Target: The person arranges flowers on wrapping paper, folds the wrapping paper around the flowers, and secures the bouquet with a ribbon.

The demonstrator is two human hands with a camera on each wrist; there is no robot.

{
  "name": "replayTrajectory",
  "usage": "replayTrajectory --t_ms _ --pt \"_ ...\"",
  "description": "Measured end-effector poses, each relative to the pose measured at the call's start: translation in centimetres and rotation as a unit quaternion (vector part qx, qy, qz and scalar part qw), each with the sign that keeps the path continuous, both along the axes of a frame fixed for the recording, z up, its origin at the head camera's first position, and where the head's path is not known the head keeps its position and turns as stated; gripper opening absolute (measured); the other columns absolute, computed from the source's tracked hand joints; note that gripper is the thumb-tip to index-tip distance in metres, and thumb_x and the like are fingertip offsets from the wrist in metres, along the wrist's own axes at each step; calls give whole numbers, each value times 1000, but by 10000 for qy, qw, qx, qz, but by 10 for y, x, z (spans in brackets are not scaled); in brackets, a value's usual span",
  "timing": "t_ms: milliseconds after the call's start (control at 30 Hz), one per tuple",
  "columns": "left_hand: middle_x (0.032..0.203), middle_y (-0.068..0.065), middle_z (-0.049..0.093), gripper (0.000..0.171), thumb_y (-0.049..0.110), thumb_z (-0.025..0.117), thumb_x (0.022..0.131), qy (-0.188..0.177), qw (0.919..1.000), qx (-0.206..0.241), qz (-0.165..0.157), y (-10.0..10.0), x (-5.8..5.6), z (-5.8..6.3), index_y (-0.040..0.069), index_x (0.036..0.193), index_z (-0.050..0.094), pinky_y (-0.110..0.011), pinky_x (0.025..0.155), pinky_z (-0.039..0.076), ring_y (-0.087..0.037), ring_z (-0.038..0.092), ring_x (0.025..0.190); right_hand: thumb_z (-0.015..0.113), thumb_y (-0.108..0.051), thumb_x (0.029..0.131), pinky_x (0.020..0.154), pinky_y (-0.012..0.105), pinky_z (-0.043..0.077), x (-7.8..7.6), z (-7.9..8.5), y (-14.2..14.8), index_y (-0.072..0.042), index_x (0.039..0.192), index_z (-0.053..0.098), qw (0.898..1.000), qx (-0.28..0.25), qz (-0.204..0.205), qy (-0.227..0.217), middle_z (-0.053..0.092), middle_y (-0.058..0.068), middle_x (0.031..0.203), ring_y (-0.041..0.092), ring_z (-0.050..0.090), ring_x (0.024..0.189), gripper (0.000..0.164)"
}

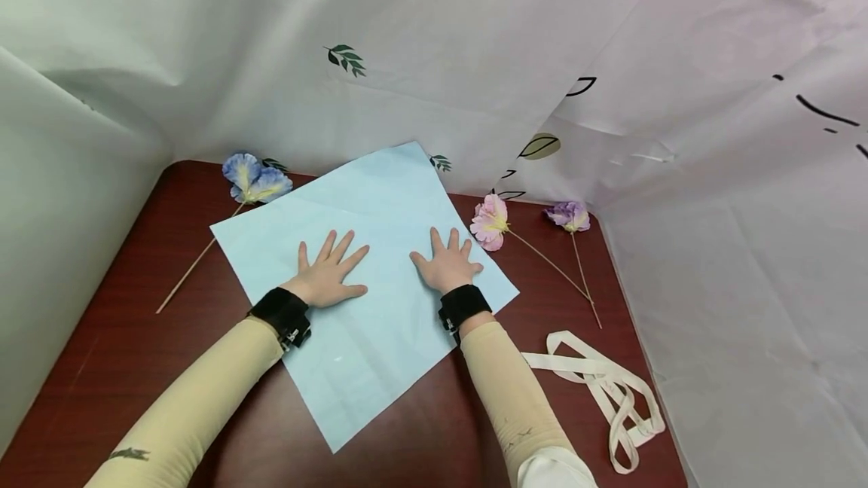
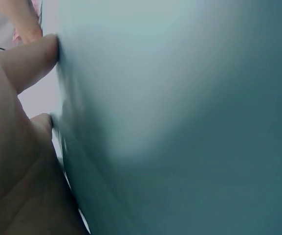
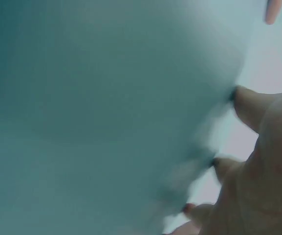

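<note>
A square light-blue sheet point(image 1: 380, 352), which looks like wrapping paper, lies flat and turned cornerwise on the dark red table. My left hand point(image 1: 327, 279) rests on its left part with fingers spread. On the right part, my right hand point(image 1: 447, 266) presses down, its fingers also splayed. In the left wrist view the fingertips point(image 2: 52, 46) touch the sheet's surface. The right wrist view shows the fingertips point(image 3: 239, 98) against the sheet too. Neither hand grips anything.
A blue flower point(image 1: 254, 179) on a thin stem lies left of the sheet. To the right lie a pink flower point(image 1: 491, 222) and a purple flower point(image 1: 570, 215), stems crossing. A loose white ribbon point(image 1: 603, 379) is near the table's point(image 1: 502, 420) right edge. White cloth point(image 1: 441, 96) hangs around.
</note>
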State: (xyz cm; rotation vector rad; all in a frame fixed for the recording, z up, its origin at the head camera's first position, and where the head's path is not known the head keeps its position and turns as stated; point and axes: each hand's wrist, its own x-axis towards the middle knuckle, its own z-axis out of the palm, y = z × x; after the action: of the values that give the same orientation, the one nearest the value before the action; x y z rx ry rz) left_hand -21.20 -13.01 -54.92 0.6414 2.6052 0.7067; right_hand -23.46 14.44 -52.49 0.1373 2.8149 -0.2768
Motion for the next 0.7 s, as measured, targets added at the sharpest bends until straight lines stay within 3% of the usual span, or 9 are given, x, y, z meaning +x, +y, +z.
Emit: replayTrajectory --t_ms 200,333,500,700 --pt "179 -16 -1 88 60 61 103 -41 10000 -68 56 0 -2 0 18 172 26 -77 113 -22 -44 -17 161 46 -73 103 104 83 31 0 6 -3 -34 172 23 9997 102 -182 -82 7 22 177 48 10 162 83" --pt "180 -14 -5 87 60 58 104 -106 9998 -145 99 8 -6 -3 21 173 22 -75 113 -25 -41 -22 161 46 -74 102 106 83 27 -4 6 4 -35 172 23 9998 20 -185 -71 4 24 177 48 7 162 84" --pt "179 -18 -7 88 56 61 105 -170 9996 -132 192 15 -6 3 18 173 20 -77 112 -24 -44 -22 160 50 -73 101 109 85 21 -10 6 16 -35 172 23 9993 -205 -275 -160 2 26 177 50 4 162 85" --pt "179 -16 -10 94 62 62 102 -129 9993 -157 307 9 -7 0 20 173 17 -75 111 -26 -42 -24 160 49 -71 102 110 86 15 -15 6 27 -35 173 19 9987 -307 -328 -260 0 25 177 50 2 162 85"
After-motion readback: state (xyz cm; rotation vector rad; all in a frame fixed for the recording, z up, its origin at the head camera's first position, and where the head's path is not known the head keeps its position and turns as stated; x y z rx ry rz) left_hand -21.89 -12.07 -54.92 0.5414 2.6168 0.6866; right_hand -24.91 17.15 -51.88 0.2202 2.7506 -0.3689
